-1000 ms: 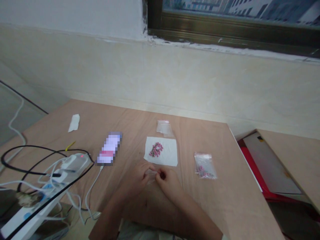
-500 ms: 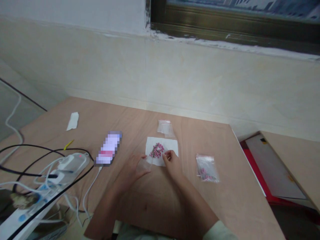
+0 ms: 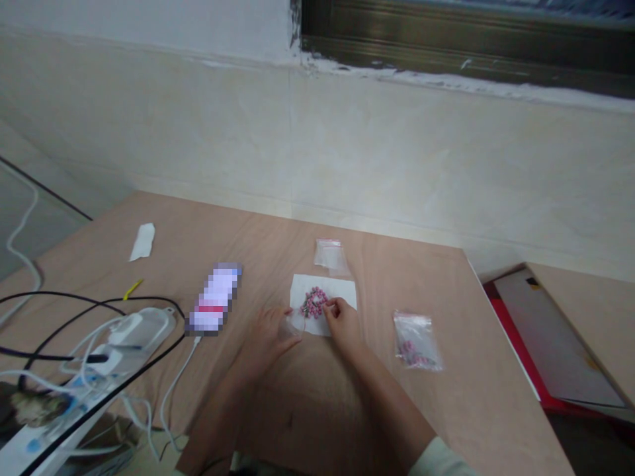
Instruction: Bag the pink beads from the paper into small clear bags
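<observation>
Small pink pieces (image 3: pixel 315 302) lie in a heap on a white paper square (image 3: pixel 344 288) at the middle of the table. My left hand (image 3: pixel 274 330) is curved around a small clear bag (image 3: pixel 294 323) at the paper's lower left corner, holding it between thumb and fingers. At the right edge of the heap, my right hand (image 3: pixel 340 317) has thumb and index finger pinched together; whatever they hold is too small to make out. Behind the paper lies a clear zip bag (image 3: pixel 329 253). Another zip bag (image 3: pixel 415 340) with pink pieces inside rests to the right.
A phone (image 3: pixel 215 299) with a white cable lies left of my hands. Further left are a power strip (image 3: pixel 133 334) with tangled cords, a yellow tie (image 3: pixel 132 289) and a white paper scrap (image 3: pixel 143 242). The wall borders the table's back edge.
The view has shifted slightly. My right hand stays pinched beside the heap, whose pieces look a little rearranged. My left hand keeps hold of the clear bag.
</observation>
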Available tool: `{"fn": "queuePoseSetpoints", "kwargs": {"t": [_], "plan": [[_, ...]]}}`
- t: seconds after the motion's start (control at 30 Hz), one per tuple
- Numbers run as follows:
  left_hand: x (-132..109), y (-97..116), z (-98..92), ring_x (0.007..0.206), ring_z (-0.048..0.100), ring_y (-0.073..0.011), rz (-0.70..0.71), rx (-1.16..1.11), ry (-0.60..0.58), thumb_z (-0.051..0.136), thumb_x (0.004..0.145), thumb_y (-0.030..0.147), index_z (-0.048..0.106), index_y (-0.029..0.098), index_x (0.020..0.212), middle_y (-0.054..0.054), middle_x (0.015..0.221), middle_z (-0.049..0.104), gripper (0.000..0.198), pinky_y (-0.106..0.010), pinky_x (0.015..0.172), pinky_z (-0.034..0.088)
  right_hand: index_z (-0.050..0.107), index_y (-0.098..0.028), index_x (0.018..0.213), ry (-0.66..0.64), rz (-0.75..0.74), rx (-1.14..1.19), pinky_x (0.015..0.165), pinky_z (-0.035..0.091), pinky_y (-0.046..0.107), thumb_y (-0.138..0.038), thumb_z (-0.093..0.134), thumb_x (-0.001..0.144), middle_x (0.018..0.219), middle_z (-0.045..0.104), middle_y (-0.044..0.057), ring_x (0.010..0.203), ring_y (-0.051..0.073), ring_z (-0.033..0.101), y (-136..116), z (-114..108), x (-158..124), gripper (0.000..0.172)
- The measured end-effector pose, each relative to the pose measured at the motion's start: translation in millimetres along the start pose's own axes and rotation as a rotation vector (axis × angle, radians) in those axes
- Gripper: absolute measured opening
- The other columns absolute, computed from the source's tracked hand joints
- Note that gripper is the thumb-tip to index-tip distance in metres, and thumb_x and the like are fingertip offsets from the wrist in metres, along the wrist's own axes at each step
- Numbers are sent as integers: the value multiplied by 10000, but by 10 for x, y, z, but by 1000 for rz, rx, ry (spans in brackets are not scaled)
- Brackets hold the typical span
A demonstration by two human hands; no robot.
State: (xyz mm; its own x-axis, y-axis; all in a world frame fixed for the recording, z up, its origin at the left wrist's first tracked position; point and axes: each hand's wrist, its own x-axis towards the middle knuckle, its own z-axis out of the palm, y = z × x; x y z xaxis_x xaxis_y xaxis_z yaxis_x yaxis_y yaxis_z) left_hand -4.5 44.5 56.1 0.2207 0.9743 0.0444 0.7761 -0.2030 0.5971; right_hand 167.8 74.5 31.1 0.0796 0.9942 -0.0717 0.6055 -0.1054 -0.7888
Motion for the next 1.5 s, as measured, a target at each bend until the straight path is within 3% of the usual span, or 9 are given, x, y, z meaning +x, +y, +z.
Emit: {"fn": "queuePoseSetpoints", "kwargs": {"t": [0.17,0.33,0.57,0.67,0.83,0.97,1.17,1.33,1.5], "plan": [[35,80,20,966,483,-222,-16,4,-7,596,638,265,469,122,1000,-96,1007,552,409,-398,861,355,538,-168,730,-169,-139,191,488,331,195,-280,467,711,531,450,-36,502,100,442,-190,-22,-117,133],[35,101,-1,974,477,-218,-51,11,-15,597,634,266,470,130,993,-89,1009,553,404,-392,871,345,521,-152,831,39,-37,-24,503,330,216,-219,450,695,582,474,-14,540,122,452,8,3,55,167],[29,71,-13,974,483,-220,-69,23,-11,592,632,281,470,155,999,-77,1010,555,407,-390,862,355,548,-166,732,31,-116,-123,541,337,235,-194,447,695,644,515,18,580,131,458,159,0,192,111],[25,36,47,971,486,-218,-40,26,23,591,633,286,473,169,998,-65,1003,556,401,-382,863,358,555,-165,697,49,-134,-6,572,358,241,-218,476,695,648,530,22,604,134,473,44,-13,101,95],[41,-1,132,983,472,-212,-10,30,49,589,643,292,452,154,1021,-76,1025,538,426,-368,868,354,569,-162,738,-88,-211,203,599,389,238,-264,498,705,667,545,17,627,129,500,-120,27,-42,128],[55,23,95,978,476,-219,-31,34,39,594,638,280,458,139,1000,-91,1010,544,412,-381,869,349,558,-160,791,40,-147,30,643,389,262,-210,458,720,735,524,38,693,147,496,-15,43,32,133],[47,48,37,978,484,-223,-55,21,24,585,639,302,461,160,996,-75,1003,551,403,-409,868,346,556,-181,823,5,-118,-84,644,387,258,-159,431,728,808,513,52,698,147,494,130,56,160,159],[58,49,61,985,474,-230,-80,38,9,588,631,296,464,158,1008,-79,1017,552,419,-422,870,332,558,-169,752,16,-120,-34,643,386,261,-170,446,732,777,525,53,694,149,493,38,29,117,114],[71,11,151,984,465,-230,-12,49,35,576,653,300,458,138,1008,-100,1026,542,408,-400,877,326,556,-167,738,-70,-264,110,660,391,250,-217,487,721,708,525,22,697,137,493,-101,11,-13,87]]}}
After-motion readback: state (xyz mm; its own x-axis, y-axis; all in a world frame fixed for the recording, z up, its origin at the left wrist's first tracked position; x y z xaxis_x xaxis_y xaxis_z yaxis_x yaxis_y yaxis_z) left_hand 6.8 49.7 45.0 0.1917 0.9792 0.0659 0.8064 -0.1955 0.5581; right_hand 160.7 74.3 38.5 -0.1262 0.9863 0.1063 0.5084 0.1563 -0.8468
